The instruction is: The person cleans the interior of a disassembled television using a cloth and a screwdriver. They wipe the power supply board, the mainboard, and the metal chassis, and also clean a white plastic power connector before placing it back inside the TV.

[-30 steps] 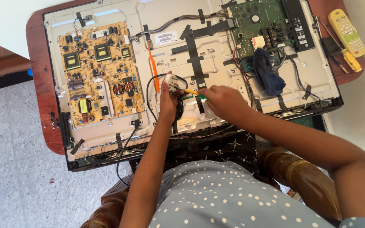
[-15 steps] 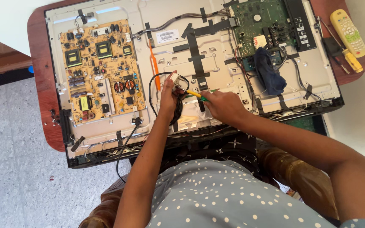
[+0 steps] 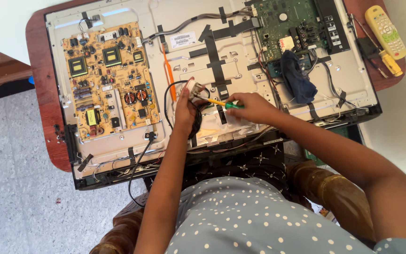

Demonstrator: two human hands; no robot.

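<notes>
Shifted slightly since half-second ago: right hand (image 3: 254,106) drawn back rightward, screwdriver tip now at plug. Left hand (image 3: 186,109) below centre of open television back panel (image 3: 240,70), fingers pressed around small white plug (image 3: 194,88) and coiled black cable (image 3: 197,123). Right-hand fingers pinching green-and-yellow screwdriver (image 3: 222,103), shaft pointing left, touching plug. Tan power board (image 3: 106,80) left of hands, green circuit board (image 3: 292,23) upper right with dark blue cloth (image 3: 297,77) below it. Yellow remote (image 3: 385,30) on worktop (image 3: 43,99), right of panel.
</notes>
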